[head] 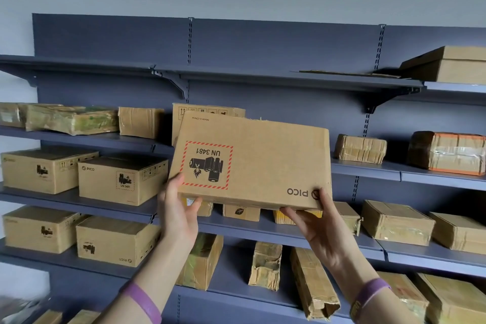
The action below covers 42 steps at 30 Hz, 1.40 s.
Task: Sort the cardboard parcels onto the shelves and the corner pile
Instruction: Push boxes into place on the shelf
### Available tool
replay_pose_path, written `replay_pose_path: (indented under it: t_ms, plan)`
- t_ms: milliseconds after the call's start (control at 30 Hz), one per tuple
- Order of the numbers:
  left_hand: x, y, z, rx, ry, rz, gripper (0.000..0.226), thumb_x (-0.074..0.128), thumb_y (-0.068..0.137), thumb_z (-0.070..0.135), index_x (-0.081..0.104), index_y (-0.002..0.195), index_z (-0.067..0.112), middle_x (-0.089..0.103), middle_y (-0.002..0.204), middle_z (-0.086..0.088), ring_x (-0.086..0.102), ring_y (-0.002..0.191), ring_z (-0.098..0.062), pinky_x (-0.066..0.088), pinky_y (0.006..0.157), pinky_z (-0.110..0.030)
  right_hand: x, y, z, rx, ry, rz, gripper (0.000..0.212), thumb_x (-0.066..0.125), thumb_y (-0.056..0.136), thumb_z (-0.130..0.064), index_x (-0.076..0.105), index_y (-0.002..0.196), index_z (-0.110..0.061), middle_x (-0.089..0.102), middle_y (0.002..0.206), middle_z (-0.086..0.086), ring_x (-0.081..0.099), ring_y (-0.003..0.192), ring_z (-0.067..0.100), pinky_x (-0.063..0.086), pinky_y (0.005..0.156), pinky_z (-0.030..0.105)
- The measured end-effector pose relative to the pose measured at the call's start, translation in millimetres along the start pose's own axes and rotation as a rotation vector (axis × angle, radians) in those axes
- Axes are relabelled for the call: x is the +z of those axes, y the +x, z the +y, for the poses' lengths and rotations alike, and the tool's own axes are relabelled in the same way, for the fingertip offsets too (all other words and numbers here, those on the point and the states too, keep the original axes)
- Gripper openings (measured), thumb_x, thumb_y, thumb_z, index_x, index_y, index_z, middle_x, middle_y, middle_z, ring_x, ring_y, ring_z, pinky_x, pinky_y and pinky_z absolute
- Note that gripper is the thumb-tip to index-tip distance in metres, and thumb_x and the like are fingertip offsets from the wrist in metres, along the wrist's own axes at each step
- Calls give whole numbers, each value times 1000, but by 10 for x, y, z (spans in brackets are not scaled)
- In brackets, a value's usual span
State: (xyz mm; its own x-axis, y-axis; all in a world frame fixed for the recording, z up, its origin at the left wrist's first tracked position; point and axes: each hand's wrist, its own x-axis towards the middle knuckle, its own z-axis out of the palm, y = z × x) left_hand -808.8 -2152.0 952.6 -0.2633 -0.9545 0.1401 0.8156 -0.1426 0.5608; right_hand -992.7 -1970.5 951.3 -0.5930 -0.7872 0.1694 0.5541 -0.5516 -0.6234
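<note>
Box is up in the air, both hands on it, in front of the middle bay of the shelves. Left hand grips the lower left corner: thumb on the front face beside the red-hatched UN 3481 label, fingers curled under the bottom edge. Right hand grips the lower right corner: thumb on the face by the PICO logo, fingers under the bottom edge. The hands sit well apart, one per corner. Print on the box reads upside down, and the box tilts slightly, right side lower. It covers most of another box standing behind it on the second shelf down; can't tell if the two touch. To the left, one shelf lower, two PICO boxes sit side by side, with two more on the shelf below them. Taped parcels lie to the right, one with orange tape. Purple wristband on each wrist.
</note>
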Motion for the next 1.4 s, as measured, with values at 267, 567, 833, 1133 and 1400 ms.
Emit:
replay_pose_path:
  t_ms: [267, 567, 833, 1133, 1400]
  plan:
    - [-15, -58, -10, -51, 13, -82, 37, 53, 98, 42, 56, 129, 22, 63, 120, 1, 55, 112, -12, 31, 115, -48, -37, 18, 54, -138, -24, 105, 45, 65, 90, -27, 56, 130, -8, 64, 126, 22, 60, 118, 42, 56, 85, 48]
    - [-210, -36, 0, -380, -76, 25, 49, 62, 91, 52, 46, 128, 23, 45, 136, -23, 52, 121, -44, 51, 89, -58, -269, 18, -113, -291, -36, 198, 52, 49, 97, -53, 54, 136, -19, 69, 124, 8, 66, 113, 32, 50, 96, 51]
    - [-158, -190, -100, -600, -279, -316, 53, 51, 97, 56, 54, 134, 19, 54, 137, -30, 50, 127, -53, 48, 89, -65, -389, 60, -89, -180, -43, 240, 50, 50, 94, -59, 59, 130, -24, 68, 126, 8, 65, 113, 38, 58, 84, 47]
    - [32, -248, -254, -316, -56, -62, 40, 66, 87, 47, 62, 117, 23, 65, 120, -19, 62, 115, -33, 60, 57, -29, -83, -28, 234, -102, -407, 24, 80, 62, 84, -46, 13, 148, -50, 70, 120, 12, 70, 104, 34, 57, 86, 51]
    - [69, -139, -344, -138, -36, -154, 84, 86, 71, 38, 43, 140, 19, 65, 129, -11, 66, 113, -31, 59, 69, -39, 130, -156, 490, -171, -357, -158, 82, 77, 78, -48, 35, 146, -32, 64, 129, 13, 64, 116, 35, 58, 87, 44]
